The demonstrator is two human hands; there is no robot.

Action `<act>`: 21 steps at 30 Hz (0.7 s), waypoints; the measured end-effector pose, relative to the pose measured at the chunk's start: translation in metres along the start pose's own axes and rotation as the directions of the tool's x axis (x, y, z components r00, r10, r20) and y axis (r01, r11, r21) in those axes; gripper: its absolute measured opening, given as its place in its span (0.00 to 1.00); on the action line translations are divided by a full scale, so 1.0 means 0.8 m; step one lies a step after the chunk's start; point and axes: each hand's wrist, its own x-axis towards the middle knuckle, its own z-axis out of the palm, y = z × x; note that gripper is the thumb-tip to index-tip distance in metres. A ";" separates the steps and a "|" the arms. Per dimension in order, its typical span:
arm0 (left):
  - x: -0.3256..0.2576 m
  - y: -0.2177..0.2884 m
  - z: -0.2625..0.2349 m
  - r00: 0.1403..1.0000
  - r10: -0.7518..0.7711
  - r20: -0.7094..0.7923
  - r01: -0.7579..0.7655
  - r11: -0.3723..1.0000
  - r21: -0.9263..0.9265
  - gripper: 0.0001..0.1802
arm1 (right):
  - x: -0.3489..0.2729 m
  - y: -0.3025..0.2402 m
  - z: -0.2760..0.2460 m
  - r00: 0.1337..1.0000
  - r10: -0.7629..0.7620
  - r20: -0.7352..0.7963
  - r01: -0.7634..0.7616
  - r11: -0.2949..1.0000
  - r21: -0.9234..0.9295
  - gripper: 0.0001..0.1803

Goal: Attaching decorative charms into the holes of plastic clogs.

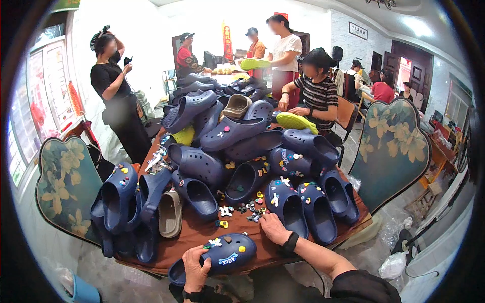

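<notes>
Left: shows teal floral chair back (65,174), blue bin (86,291) below | right: shows similar chair back (391,151), whitish plastic bag (392,265) | far: shows framed wall sign (358,31)

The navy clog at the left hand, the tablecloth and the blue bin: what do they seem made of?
Clog: probably moulded foam or rubber, satin finish; smooth, curved body with holes.
Tablecloth: likely fabric, matte brown, with slight creases.
Bin: perhaps plastic, smooth and evenly blue, though partly cut off.
</notes>
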 end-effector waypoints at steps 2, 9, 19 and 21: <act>0.000 0.002 0.000 1.000 -0.001 -0.004 0.001 1.000 -0.009 0.18 | 0.000 0.002 0.002 0.998 0.018 -0.065 -0.014 0.998 0.066 0.04; -0.004 -0.004 0.001 1.000 0.006 -0.016 -0.007 1.000 -0.007 0.19 | 0.011 -0.006 -0.030 0.970 0.097 0.225 -0.094 0.995 -0.028 0.06; 0.001 0.002 -0.002 1.000 0.002 0.000 -0.002 1.000 0.001 0.19 | -0.001 -0.003 -0.054 0.973 0.028 0.228 -0.031 0.999 0.012 0.04; 0.002 0.002 -0.002 1.000 0.002 0.001 -0.002 1.000 0.007 0.19 | 0.001 -0.006 -0.057 0.983 0.067 0.171 -0.074 0.997 0.034 0.08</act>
